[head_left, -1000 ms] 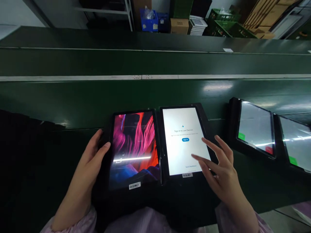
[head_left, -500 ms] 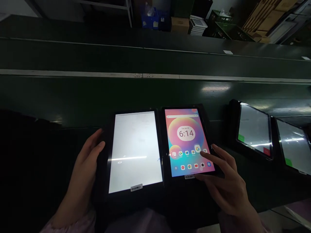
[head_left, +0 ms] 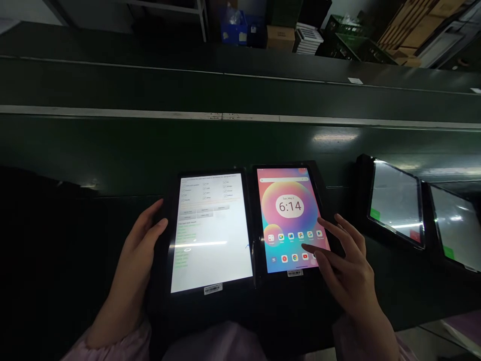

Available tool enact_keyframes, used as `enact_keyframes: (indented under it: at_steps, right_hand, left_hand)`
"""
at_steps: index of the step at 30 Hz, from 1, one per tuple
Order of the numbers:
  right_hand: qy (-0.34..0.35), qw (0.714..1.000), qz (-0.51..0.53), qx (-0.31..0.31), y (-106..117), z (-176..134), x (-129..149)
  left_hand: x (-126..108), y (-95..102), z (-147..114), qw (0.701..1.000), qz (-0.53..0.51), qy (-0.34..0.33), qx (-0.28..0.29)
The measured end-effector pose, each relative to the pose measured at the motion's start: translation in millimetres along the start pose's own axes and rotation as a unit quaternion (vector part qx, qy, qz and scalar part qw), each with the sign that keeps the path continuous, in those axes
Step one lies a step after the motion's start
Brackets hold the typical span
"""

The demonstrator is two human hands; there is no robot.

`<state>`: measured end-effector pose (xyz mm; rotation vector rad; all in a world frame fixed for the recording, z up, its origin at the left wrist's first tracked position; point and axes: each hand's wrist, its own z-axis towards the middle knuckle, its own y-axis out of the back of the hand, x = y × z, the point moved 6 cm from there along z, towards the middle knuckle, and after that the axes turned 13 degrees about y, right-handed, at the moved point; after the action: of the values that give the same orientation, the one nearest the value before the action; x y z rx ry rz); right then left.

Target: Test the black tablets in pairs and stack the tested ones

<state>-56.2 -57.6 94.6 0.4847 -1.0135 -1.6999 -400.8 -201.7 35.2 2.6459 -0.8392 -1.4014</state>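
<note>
Two tablets lie side by side in front of me. The left tablet has a white screen with checkboxes, grey buttons and lines of green text. On the right tablet a colourful home screen reads 6:14, with rows of app icons. My left hand rests at the left tablet's dark outer edge, thumb and index finger apart; its other fingers are hidden. Over the lower right of the right tablet's screen, my right hand has its fingers spread. Its index fingertip is at the icons; whether it touches the glass I cannot tell.
Two more tablets, one nearer and one farther right, show grey screens with green patches. A metal strip runs across the dark green bench. Behind it stand a blue bin, a cardboard box and green crates.
The left tablet's blank white screen now shows checkboxes and text. The date on the right tablet has changed. My right index finger has moved slightly left and down over the icons.
</note>
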Motion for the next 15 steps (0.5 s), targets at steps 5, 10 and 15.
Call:
enact_keyframes:
  at_steps: [5,10,15]
  right_hand:
    - [0.0,1.0,0.01,-0.012,1.2,0.8,3.7]
    - [0.003,1.0,0.014,-0.016,1.1,3.9,8.6]
    - [0.023,0.999,0.008,0.029,-13.3,11.6,20.7]
  left_hand:
    - [-1.4,-0.9,-0.8,1.0,0.008,0.0,-0.005]
    - [-1.8,-1.8,-1.3,1.0,0.021,0.001,-0.003]
    - [-4.1,-2.4,-1.2,0.999,0.04,-0.031,0.0]
